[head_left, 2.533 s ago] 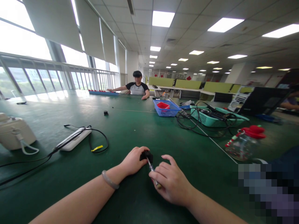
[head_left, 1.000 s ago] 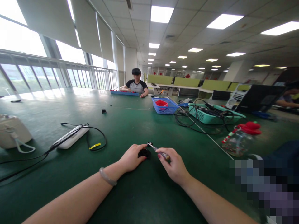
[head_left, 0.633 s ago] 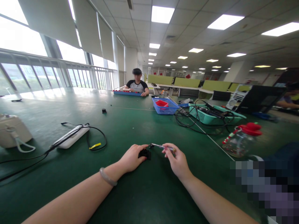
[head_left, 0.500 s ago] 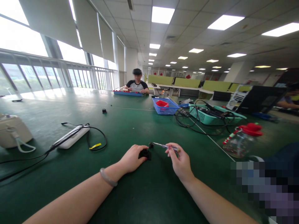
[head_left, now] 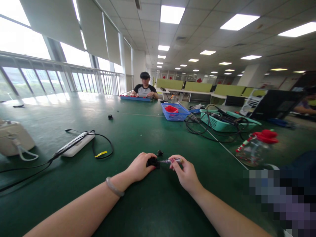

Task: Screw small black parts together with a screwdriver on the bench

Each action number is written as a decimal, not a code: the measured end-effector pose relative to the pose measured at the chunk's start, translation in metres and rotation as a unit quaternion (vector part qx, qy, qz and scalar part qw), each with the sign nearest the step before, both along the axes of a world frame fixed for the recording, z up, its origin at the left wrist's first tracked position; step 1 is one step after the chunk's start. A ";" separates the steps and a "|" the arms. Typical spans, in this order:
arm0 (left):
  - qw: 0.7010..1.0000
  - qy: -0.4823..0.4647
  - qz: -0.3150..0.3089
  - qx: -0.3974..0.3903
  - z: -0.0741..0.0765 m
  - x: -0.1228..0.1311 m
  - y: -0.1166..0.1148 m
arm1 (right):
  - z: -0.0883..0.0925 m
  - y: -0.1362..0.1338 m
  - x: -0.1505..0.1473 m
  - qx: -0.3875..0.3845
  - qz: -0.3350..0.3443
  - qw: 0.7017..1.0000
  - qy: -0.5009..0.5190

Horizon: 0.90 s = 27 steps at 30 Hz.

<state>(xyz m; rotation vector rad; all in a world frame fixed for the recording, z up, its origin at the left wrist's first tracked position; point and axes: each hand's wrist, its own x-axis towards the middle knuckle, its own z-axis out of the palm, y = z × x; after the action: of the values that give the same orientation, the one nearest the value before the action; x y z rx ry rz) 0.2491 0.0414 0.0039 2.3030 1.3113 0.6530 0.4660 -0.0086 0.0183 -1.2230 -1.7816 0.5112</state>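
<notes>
My left hand [head_left: 140, 167] is closed around a small black block-like part [head_left: 153, 162] on the green table [head_left: 138, 200]. What kind of part it is I cannot make out. In my right hand [head_left: 185, 171] is a screwdriver [head_left: 175, 161] with a clear handle, pinched between thumb and fingers. Its thin shaft points left, and the tip is at the right side of the black part. Just beyond that part lies a tiny dark piece [head_left: 160, 153], apart from both hands.
On the left are a white power bank-like box [head_left: 77, 144] with black cables and a beige case [head_left: 16, 140]. Ahead stand a blue basket [head_left: 175, 116] and a teal basket [head_left: 217, 124] with cables; right, a red-lidded jar [head_left: 256, 149]. A person [head_left: 145, 88] sits across the table.
My right hand has brought the screwdriver nearer and slightly left, its tip going from the tiny dark piece to the black part. My left hand has stayed in place.
</notes>
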 end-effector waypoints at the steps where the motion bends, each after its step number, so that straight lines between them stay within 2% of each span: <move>1: 1.000 0.000 -0.001 0.001 0.000 0.000 0.000 | 0.000 0.000 0.000 -0.004 0.000 1.000 -0.002; 4: 1.000 0.002 -0.001 0.000 0.000 0.000 0.000 | 0.000 -0.001 0.000 0.006 -0.013 1.000 -0.018; 9: 1.000 0.008 0.007 -0.006 -0.001 0.000 0.001 | -0.001 -0.006 0.001 0.069 -0.032 0.997 -0.012; 18: 1.000 0.014 0.008 -0.016 0.002 0.000 0.000 | 0.005 -0.013 -0.003 0.096 -0.002 0.993 -0.064; 22: 1.000 0.011 0.006 -0.006 0.001 0.000 0.000 | 0.005 -0.016 -0.004 0.123 0.035 0.989 -0.075; 27: 1.000 0.018 0.006 -0.003 0.001 0.000 0.000 | 0.007 -0.016 -0.010 0.097 0.073 0.986 -0.118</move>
<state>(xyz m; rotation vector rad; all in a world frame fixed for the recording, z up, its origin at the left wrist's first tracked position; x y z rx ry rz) 0.2488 0.0413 0.0045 2.3133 1.3425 0.6138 0.4560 -0.0250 0.0254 -1.0566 -2.0808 0.2751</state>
